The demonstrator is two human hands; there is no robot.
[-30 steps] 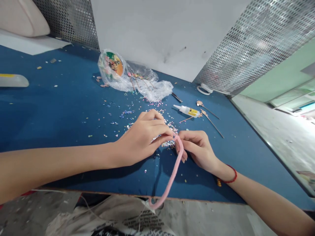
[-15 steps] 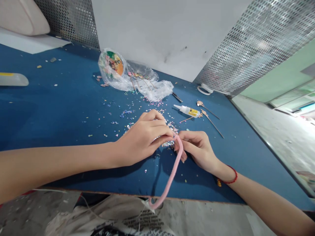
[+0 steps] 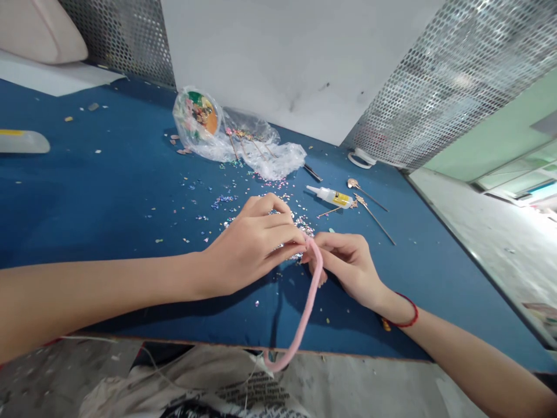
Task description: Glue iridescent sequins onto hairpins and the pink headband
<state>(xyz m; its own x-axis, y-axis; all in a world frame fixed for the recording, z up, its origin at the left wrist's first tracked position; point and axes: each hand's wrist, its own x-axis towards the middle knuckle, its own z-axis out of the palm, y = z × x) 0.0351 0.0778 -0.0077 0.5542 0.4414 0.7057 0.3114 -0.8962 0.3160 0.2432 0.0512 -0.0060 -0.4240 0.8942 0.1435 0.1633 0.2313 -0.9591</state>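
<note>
A pink fuzzy pipe cleaner (image 3: 307,307) hangs from between my two hands and curls past the near edge of the blue table (image 3: 108,191). My left hand (image 3: 250,247) is closed, thumb and fingers pinching the pipe cleaner's top end. Touching it from the right, my right hand (image 3: 350,264) is closed on the same end, a red string round its wrist. Both hands hover over a scatter of small glittery sequins (image 3: 300,223).
A clear plastic bag (image 3: 243,142) with coloured pieces and metal pins lies at the back. A small glue bottle (image 3: 333,196) and two gold hair sticks (image 3: 374,212) lie to the right. A white ring (image 3: 361,158) sits by the perforated metal panel.
Both hands shifted very slightly left while still pinching the pipe cleaner's top; its hanging loop barely moved.
</note>
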